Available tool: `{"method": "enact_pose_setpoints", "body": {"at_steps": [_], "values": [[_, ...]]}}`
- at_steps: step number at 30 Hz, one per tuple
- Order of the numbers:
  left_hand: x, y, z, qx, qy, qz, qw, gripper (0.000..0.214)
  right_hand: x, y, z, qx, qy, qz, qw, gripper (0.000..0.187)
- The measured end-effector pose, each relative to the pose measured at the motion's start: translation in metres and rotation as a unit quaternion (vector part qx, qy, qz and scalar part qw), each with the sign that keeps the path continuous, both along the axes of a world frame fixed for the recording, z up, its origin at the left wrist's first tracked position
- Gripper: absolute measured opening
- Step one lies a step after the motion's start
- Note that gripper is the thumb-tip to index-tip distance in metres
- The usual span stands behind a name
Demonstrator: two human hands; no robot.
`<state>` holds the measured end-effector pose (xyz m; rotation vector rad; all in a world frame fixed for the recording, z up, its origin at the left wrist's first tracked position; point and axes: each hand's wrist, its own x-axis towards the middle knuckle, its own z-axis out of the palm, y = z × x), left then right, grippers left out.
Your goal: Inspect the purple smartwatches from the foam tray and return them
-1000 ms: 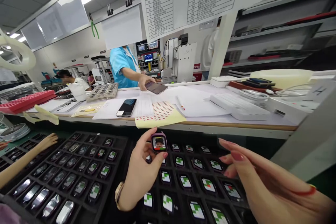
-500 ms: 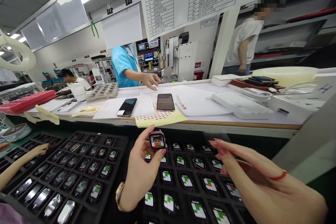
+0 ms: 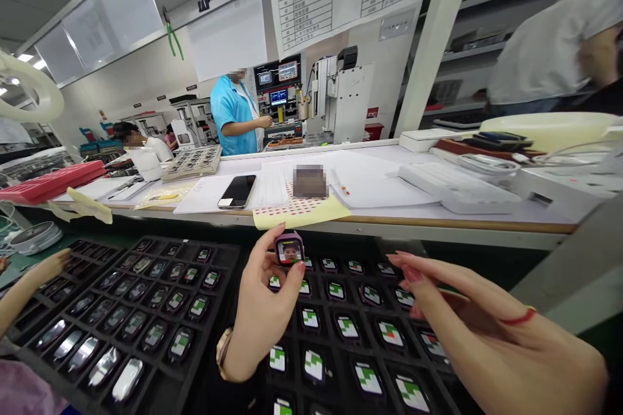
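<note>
The purple-cased smartwatch is pinched upright in the left hand, above the far edge of the right-hand black tray; its lit screen shows a person's picture below a yellow strip. The right hand, red string at its wrist, is empty, thumb and fingers loosely together over that tray's right side. More watches fill both this tray and the left-hand black tray, many screens green and white; the trays cover most of a green tabletop. Along the front edge of the white shelf above lie a dark phone and a yellow red-dotted sheet. Green-handled pliers hang above, and machines stand behind. Half a second ago the blue-jacketed co-worker was reaching over the shelf; that arm is now drawn back. The white-shirted person has moved farther right, bending over.
</note>
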<state>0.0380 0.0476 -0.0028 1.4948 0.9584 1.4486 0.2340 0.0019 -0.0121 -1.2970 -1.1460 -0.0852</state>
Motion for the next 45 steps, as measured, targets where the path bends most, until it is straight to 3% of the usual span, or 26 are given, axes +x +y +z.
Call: {"method": "enact_pose_setpoints", "body": {"at_steps": [2, 6, 12, 15, 20, 23, 32, 45], "values": [[0.0, 0.0, 0.001, 0.002, -0.005, 0.005, 1.0, 0.046, -0.001, 0.0, 0.0, -0.005, 0.017, 0.013, 1.0, 0.02], [0.001, -0.001, 0.0, -0.002, 0.0, -0.005, 1.0, 0.051, -0.006, 0.0, 0.005, -0.02, 0.078, 0.064, 0.995, 0.048], [0.006, -0.005, -0.004, -0.022, 0.036, -0.034, 0.999, 0.059, -0.011, -0.002, 0.012, -0.03, 0.102, 0.117, 0.987, 0.018], [0.012, -0.008, -0.005, -0.029, 0.057, -0.049, 0.997, 0.06, -0.013, -0.003, 0.014, -0.013, 0.121, 0.172, 0.978, 0.015], [0.021, -0.011, -0.004, -0.032, 0.074, -0.041, 0.996, 0.057, -0.013, -0.004, 0.016, -0.112, 0.16, 0.237, 0.952, 0.02], [0.024, -0.012, -0.003, -0.034, 0.064, -0.036, 0.997, 0.057, -0.014, -0.003, 0.015, -0.118, 0.157, 0.267, 0.943, 0.025], [0.029, -0.016, 0.002, -0.027, 0.053, -0.04, 0.997, 0.054, -0.018, 0.0, 0.01, -0.161, 0.169, 0.244, 0.941, 0.025], [0.028, -0.017, 0.0, -0.003, 0.064, -0.024, 0.998, 0.046, -0.023, 0.0, 0.009, -0.141, 0.157, 0.213, 0.954, 0.025]]}}
